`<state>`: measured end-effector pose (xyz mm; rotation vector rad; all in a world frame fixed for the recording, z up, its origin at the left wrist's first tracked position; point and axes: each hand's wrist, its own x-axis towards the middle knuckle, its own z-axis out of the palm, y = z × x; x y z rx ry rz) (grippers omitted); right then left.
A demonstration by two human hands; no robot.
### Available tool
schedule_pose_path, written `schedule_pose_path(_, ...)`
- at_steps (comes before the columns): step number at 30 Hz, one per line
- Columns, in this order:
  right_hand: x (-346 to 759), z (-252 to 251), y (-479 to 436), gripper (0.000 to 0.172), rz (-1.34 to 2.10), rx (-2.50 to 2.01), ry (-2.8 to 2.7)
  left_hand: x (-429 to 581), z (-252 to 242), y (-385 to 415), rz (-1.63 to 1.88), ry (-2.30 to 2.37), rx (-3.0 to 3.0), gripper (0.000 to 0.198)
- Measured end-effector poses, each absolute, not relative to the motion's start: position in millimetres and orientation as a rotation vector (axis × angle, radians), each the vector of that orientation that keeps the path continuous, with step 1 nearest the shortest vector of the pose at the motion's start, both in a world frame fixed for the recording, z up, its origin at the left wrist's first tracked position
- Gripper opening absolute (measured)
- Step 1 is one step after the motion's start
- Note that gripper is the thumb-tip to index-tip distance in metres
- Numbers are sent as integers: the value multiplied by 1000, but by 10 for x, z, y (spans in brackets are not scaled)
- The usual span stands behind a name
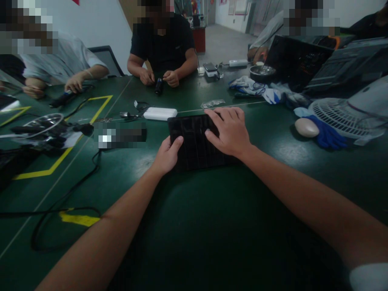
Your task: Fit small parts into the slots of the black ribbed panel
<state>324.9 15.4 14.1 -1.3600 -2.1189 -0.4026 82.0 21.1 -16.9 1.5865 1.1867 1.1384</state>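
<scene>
A flat black rectangular object (197,149) with ridges or folds on its face is tilted up over the green table (194,226). My left hand (170,153) grips its left edge, thumb on the front and the other fingers hidden behind. On its upper right part rests my right hand (228,131), fingers apart and lying over the top edge and face. Behind the object, a white power bank (160,113) lies on the table.
Cables (65,196) and a blurred device (121,135) lie to the left. A white fan (333,117), blue glove (330,131), pale oval object (306,127) and metal bowl (262,72) are at the right. Across the table sits a person in black (163,40); others sit at both sides.
</scene>
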Motion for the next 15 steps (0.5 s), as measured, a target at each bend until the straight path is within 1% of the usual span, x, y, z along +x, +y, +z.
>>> schedule_pose_path(6,3250,129,165,58,-425,-1359,-2127,808,-194,230,1134,1198,1615,50)
schedule_pose_path(15,3263,101,179,57,-421,-1341,-2117,807,-203,241,1121,1204,1631,53)
